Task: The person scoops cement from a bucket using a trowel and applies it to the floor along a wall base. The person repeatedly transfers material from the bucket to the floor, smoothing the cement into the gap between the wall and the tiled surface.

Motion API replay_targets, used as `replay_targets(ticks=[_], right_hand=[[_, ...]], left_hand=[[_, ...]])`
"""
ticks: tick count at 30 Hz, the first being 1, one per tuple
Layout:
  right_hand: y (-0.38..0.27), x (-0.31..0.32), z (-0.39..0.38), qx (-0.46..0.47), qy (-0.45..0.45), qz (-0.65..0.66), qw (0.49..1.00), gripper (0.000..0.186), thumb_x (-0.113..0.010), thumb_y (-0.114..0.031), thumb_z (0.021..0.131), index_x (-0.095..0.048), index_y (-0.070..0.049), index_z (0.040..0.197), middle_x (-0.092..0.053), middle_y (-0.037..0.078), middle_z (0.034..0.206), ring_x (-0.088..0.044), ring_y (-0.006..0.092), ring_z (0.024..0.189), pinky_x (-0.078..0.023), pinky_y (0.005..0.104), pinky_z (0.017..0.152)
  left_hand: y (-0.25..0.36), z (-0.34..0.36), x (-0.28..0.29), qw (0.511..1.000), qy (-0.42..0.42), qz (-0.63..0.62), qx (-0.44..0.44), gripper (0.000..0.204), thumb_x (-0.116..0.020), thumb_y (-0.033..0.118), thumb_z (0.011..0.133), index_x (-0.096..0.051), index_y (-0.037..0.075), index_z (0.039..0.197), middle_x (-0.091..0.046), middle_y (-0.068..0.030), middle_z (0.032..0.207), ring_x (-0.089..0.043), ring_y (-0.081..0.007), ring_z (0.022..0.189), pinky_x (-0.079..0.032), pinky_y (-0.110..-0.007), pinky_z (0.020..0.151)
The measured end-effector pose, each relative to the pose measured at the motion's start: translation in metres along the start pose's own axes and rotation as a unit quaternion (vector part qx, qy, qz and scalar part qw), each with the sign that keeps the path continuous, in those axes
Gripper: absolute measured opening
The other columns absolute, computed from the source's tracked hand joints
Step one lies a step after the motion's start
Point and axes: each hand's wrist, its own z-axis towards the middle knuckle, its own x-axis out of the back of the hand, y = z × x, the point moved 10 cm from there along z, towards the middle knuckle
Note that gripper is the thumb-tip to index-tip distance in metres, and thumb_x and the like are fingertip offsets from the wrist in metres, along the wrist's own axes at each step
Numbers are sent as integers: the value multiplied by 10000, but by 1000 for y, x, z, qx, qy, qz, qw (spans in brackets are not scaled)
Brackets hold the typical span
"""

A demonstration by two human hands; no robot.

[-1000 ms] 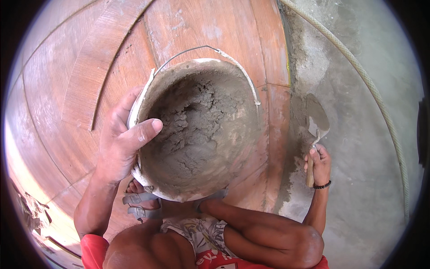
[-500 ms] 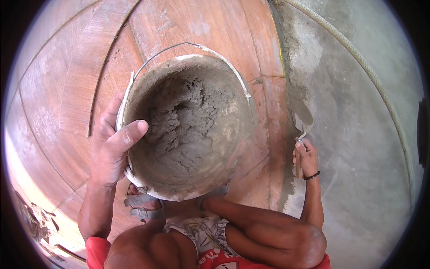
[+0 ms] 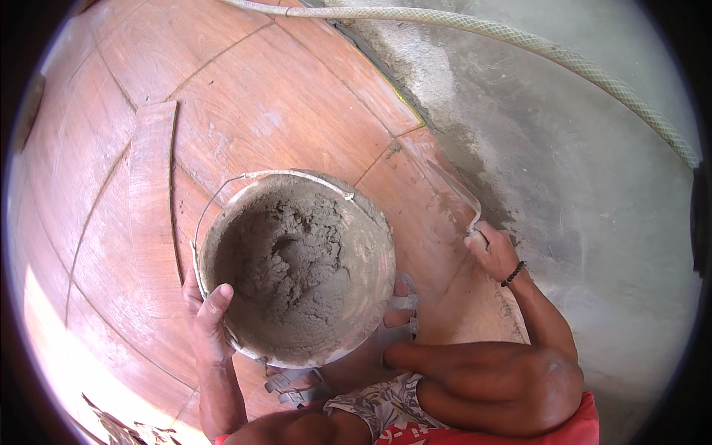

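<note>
A round bucket (image 3: 368, 259) of wet grey mortar (image 3: 300, 256) is in front of me, its inner wall smeared with mortar. My left hand (image 3: 209, 320) grips its left rim, thumb over the edge and fingers outside. The wire handle (image 3: 259, 175) leans over the far left part of the rim. Off to the right, my right hand (image 3: 494, 252) is closed around the grip of a trowel (image 3: 457, 187). The thin blade points away from me, low over the tile edge, seen nearly edge-on. Whether it touches the tile I cannot tell.
Wood-look tiles (image 3: 245, 111) cover the floor at left, with a loose narrow tile strip (image 3: 152, 185) lying on them. Along their right edge runs rough mortar, then bare concrete (image 3: 593, 222). A braided hose (image 3: 571, 59) curves across the far right. My sandalled feet (image 3: 297, 382) are beneath the bucket.
My view has turned and shifted. The trowel has swung from over the concrete to the tile edge, its blade tilted. My left hand still holds the bucket, now lower in view.
</note>
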Motion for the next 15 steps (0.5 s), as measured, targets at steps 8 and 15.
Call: replay_targets(ticks=[8,15], right_hand=[[47,28,-16,-204,-79,111,969,345,-516,-243,975,-570,-41,1249,-560,156,1270,-523,319,1185,-395,414,1023],[26,17,-15,-7,-75,-43,996,342,-506,-260,988,-590,-53,1246,-583,139,1288,-545,304,1155,-411,407,1027]], left_hand=[[-3,-4,4,1000,7,11,7,664,-731,110,780,-450,-6,1371,-578,-160,1256,-569,-263,1125,-458,-386,986],[-7,-3,9,1000,1,-4,10,667,-722,101,779,-449,7,1380,-573,-147,1262,-557,-255,1138,-430,-381,1014]])
